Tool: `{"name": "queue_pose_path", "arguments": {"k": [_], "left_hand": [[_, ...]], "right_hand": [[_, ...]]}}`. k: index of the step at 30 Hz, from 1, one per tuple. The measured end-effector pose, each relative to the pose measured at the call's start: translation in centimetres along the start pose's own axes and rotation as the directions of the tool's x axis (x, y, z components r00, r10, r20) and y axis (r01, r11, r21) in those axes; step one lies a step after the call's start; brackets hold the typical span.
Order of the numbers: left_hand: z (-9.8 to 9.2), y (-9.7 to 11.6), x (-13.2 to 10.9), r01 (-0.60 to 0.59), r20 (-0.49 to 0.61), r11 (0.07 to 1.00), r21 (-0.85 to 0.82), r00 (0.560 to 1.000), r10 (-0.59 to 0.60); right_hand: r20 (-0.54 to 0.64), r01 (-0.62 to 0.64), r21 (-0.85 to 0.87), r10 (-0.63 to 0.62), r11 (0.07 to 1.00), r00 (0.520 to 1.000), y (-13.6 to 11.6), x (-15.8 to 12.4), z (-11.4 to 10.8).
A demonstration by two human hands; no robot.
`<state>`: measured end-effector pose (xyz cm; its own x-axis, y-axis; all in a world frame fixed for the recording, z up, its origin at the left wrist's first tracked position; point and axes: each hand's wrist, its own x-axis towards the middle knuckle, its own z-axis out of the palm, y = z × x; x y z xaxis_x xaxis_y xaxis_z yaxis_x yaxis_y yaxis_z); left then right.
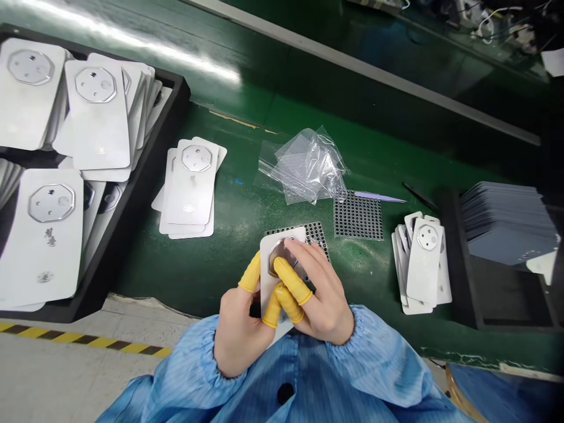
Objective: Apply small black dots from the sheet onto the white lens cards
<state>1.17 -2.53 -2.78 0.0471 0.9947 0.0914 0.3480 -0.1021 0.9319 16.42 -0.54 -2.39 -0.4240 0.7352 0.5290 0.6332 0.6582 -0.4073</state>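
Observation:
My left hand [240, 323] and my right hand [319, 294] both grip one white phone back cover [271, 247] just above the green mat. Yellow finger cots cover several fingertips. My right thumb presses on the cover's octagonal metal camera ring [278, 254]. Under the cover lies a black sheet of small round dots [316, 234], partly hidden. A second dot sheet [358, 214] lies to its right, with a thin purple-tipped tool [379, 197] beside it.
A black tray [174, 106] at left holds stacked white covers. Small piles of covers lie at centre left [189, 188] and at right [423, 264]. Crumpled clear plastic bags [306, 164] sit behind. A dark tray of grey sheets [506, 220] stands far right.

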Motion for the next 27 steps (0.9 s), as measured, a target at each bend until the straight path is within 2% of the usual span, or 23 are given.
{"name": "queue_pose_path", "arguments": {"k": [3,7,9,11,14,15,17,20,21,22,24,26,27], "left_hand": [[0.0,0.0,0.1,-0.006,0.001,0.998,0.067,1.000,0.006],[0.2,-0.3,0.1,0.025,0.004,0.996,0.082,1.000,-0.026],[0.4,-0.5,0.1,0.081,0.028,0.997,-0.002,0.996,-0.081],[0.8,-0.5,0.0,0.142,0.008,0.982,-0.125,0.990,-0.143],[1.5,-0.6,0.0,0.167,-0.066,0.956,-0.241,0.980,-0.188],[1.8,-0.6,0.0,0.154,-0.063,0.957,-0.245,0.983,-0.175],[2.3,-0.7,-0.1,0.109,0.000,0.970,-0.219,0.994,-0.112],[3.2,-0.6,-0.3,0.022,0.151,0.989,-0.146,0.988,0.000],[3.5,-0.5,-0.5,-0.002,0.185,0.992,-0.128,0.982,0.026],[3.8,-0.5,-0.7,-0.024,0.207,0.993,-0.118,0.977,0.048],[4.5,-0.6,-1.0,-0.046,0.237,0.991,-0.123,0.969,0.075],[5.2,-0.6,-1.3,-0.033,0.264,0.992,-0.121,0.962,0.064],[5.5,-0.5,-1.4,-0.016,0.298,0.993,-0.117,0.953,0.051]], "right_hand": [[0.068,-0.025,-0.015,0.026,1.000,0.997,-0.2,-0.1,-0.2],[0.176,-0.097,0.084,0.081,0.992,0.981,0.0,-0.7,0.2],[0.180,-0.130,0.158,0.101,0.979,0.979,0.4,-1.1,0.5],[0.156,-0.155,0.216,0.122,0.964,0.980,0.6,-1.4,0.7],[0.074,-0.291,0.283,0.282,0.914,0.957,0.8,-1.9,0.6],[0.050,-0.364,0.336,0.370,0.869,0.928,0.9,-2.0,0.6],[0.044,-0.493,0.523,0.556,0.695,0.830,0.8,-2.3,0.4],[0.119,-0.526,0.777,0.740,0.345,0.662,0.7,-2.7,0.2],[0.139,-0.513,0.817,0.773,0.264,0.619,0.6,-2.8,0.0],[0.144,-0.499,0.839,0.798,0.215,0.585,0.5,-2.9,-0.1],[0.137,-0.493,0.852,0.834,0.177,0.535,0.3,-3.2,-0.3],[0.118,-0.505,0.844,0.855,0.182,0.506,0.4,-3.8,-0.8],[0.114,-0.519,0.832,0.855,0.196,0.506,0.8,-4.2,-1.2]]}}
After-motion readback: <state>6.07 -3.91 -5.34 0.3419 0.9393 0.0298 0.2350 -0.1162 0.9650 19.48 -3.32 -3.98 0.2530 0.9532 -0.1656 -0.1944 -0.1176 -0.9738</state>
